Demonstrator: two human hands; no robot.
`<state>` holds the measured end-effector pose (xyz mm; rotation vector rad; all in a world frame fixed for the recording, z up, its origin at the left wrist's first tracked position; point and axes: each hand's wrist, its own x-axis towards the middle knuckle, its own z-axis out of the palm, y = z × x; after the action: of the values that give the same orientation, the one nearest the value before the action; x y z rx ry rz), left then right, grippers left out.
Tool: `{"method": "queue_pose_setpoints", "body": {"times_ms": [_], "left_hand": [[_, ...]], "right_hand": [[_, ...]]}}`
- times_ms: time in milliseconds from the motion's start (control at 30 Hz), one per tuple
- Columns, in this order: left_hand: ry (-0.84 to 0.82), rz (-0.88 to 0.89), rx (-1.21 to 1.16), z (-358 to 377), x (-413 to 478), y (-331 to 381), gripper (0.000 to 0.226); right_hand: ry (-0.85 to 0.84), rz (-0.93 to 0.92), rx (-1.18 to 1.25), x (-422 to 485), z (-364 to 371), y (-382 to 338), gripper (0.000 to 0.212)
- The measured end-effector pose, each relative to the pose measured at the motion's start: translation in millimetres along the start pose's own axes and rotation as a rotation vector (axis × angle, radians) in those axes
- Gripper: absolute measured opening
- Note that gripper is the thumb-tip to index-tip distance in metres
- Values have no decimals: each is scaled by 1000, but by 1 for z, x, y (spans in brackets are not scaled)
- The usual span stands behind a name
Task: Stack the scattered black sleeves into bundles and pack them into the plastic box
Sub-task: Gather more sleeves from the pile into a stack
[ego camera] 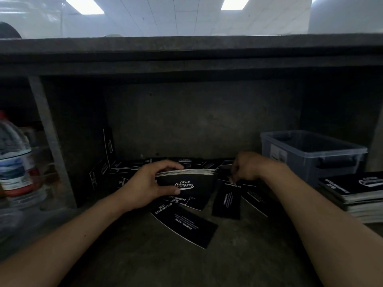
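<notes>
My left hand (pixel 145 183) grips a bundle of black sleeves (pixel 190 179) on edge, thumb on the printed front and fingers over the top. Just right of the bundle, my right hand (pixel 246 166) reaches down with curled fingers and pinches a loose sleeve (pixel 232 184) lying flat. More black sleeves (pixel 184 224) with white print lie scattered on the dark counter below and behind my hands. One sleeve (pixel 108 146) leans upright against the left wall. The clear plastic box (pixel 310 154) stands open at the right.
A finished stack of sleeves (pixel 356 191) lies at the right edge, in front of the box. A large water bottle (pixel 14 158) stands at the far left behind a grey post (pixel 49 137). A dark shelf (pixel 186 59) overhangs the work area.
</notes>
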<state>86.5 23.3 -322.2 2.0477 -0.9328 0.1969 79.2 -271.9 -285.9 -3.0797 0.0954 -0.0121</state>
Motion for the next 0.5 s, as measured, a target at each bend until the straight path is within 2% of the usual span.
{"method": "queue_pose_setpoints", "body": {"times_ms": [167, 300, 400, 433, 500], "left_hand": [[-20, -19, 19, -1, 0, 2, 55], [-19, -18, 12, 0, 0, 1, 54], [-14, -21, 12, -2, 0, 0, 50], [-16, -25, 13, -5, 1, 0, 49], [2, -30, 6, -11, 2, -1, 49]], "right_hand": [[-108, -13, 70, -11, -8, 1, 38], [-154, -75, 168, -24, -21, -3, 54], [-382, -149, 160, -34, -28, -13, 69], [-412, -153, 121, -36, -28, -16, 71], [-391, -151, 109, -36, -25, -19, 69]]}}
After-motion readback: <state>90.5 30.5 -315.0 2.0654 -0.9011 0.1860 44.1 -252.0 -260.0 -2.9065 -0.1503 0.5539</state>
